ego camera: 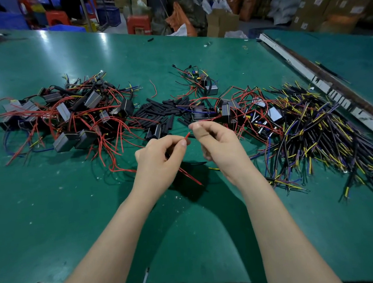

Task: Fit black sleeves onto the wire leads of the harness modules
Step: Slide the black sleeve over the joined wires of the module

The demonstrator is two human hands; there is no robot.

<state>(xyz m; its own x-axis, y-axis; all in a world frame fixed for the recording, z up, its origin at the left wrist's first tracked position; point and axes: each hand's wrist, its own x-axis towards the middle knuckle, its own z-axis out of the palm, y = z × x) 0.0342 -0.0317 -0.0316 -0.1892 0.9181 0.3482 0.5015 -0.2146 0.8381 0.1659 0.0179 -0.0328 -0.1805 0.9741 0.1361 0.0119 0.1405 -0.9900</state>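
My left hand point(160, 154) pinches a red wire lead point(187, 136) between thumb and forefinger, its tip pointing up and to the right. The same red lead runs under the palm and comes out below the wrist. My right hand point(215, 139) hovers just right of the tip with curled fingers; what it holds is hidden. A heap of short black sleeves point(162, 114) lies on the green table point(73, 209) just beyond both hands. Grey harness modules with red leads point(64, 114) are piled to the left, and more modules point(225, 110) lie to the right.
A large spread of black, yellow and purple wires point(321, 133) covers the right side. A white rail point(311, 76) runs diagonally along the table's right edge. Crates, stools and cardboard boxes stand behind the table. A pen-like object point(145, 277) lies at the near edge.
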